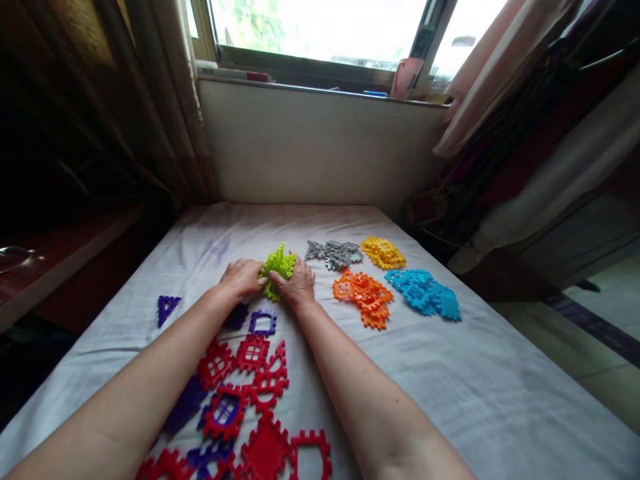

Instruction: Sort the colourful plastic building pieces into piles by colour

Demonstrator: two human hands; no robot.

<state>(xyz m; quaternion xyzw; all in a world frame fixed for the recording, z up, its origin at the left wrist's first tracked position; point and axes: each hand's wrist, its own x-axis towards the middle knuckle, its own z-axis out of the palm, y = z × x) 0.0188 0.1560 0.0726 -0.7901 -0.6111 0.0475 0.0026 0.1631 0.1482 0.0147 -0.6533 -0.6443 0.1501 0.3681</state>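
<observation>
Between your two hands is the bunch of lime-green, toothed plastic pieces, upright and bristling above the white cloth-covered surface. Your left hand has its thumb and fingers closed on the bunch's left edge; your right hand grips its right side, the thumb laid across the near face.

Just right of the green bunch, and apart from it, lies a heap of grey toothed plastic pieces, with a heap of yellow ones beyond. Also to its right, but closer to you, are a heap of orange pieces and, farther out, a heap of bright blue ones.

On the green bunch's near side you have a purple square plastic frame, then a loose spread of red, window-patterned and solid plastic pieces mixed with purple ones. A purple triangular toothed piece lies well to its left.
</observation>
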